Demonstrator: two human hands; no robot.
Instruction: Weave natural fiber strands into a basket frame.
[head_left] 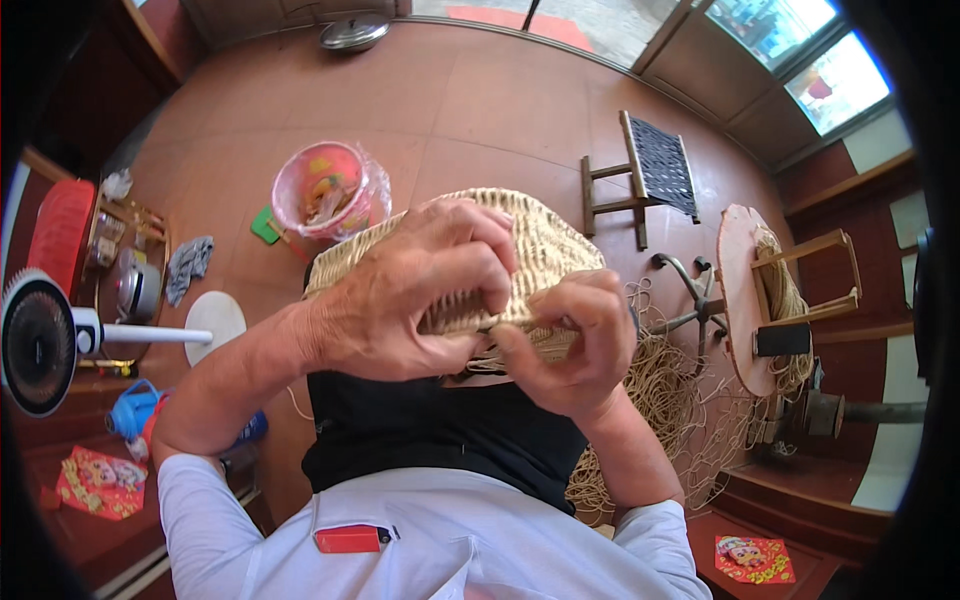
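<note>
A woven piece of pale straw-coloured cord [535,228], shaped like a shallow basket, rests over my lap. My left hand [420,285] lies across it with fingers bent over the near rim and thumb under the edge, closed on it. Beside it, my right hand [572,345] pinches the same rim between thumb and fingers. The two thumbs nearly meet at the edge. Whether a thin strand or small tool is between the fingertips cannot be made out. Loose cord [660,400] lies heaped on the floor to my right.
A pink bucket [285,190] lined with plastic stands ahead left. At right are a low folding stool [660,170] and a round wooden board [735,300] bearing coiled cord. A white stand fan [150,335] is at left. A pot lid [355,32] lies far off.
</note>
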